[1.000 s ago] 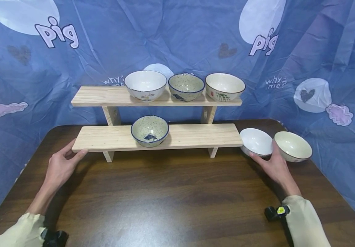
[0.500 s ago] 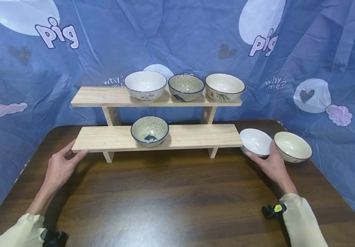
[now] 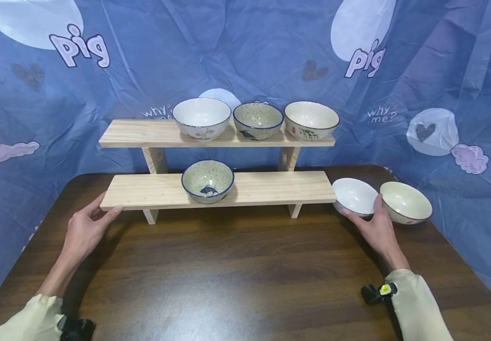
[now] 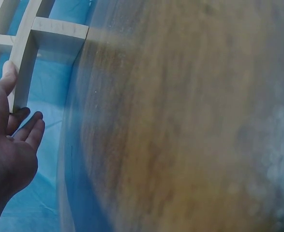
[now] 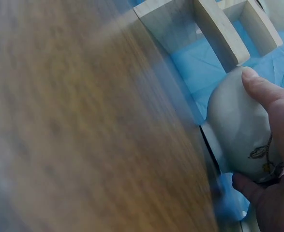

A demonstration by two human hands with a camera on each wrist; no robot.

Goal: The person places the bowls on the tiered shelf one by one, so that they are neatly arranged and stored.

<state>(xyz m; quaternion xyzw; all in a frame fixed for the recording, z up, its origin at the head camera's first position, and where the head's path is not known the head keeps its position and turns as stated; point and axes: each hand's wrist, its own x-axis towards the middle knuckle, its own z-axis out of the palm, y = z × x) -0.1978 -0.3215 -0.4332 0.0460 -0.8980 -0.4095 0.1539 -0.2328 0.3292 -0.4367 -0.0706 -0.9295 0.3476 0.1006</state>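
My left hand (image 3: 84,233) holds the left end of the lower board of a two-tier wooden shelf (image 3: 143,190). In the left wrist view, the thumb lies on the board's edge and the fingers sit round its end. With my right hand (image 3: 377,233) I grip a white bowl (image 3: 353,193) on the table, just off the lower board's right end. The right wrist view shows a flower pattern on this white bowl (image 5: 238,121), with the thumb by its rim and a finger lower down. A cream bowl (image 3: 407,201) stands close to the right of my fingers.
The upper board (image 3: 139,132) bears a white bowl (image 3: 201,113), a speckled blue-rimmed bowl (image 3: 257,118) and a cream floral bowl (image 3: 311,118). Another speckled bowl (image 3: 207,180) sits on the lower board. Behind the brown table (image 3: 228,265) hangs a blue cloth (image 3: 245,52).
My right wrist has shifted slightly to the left while the hand stays at the white bowl. The left hand, shelf and other bowls look unmoved.
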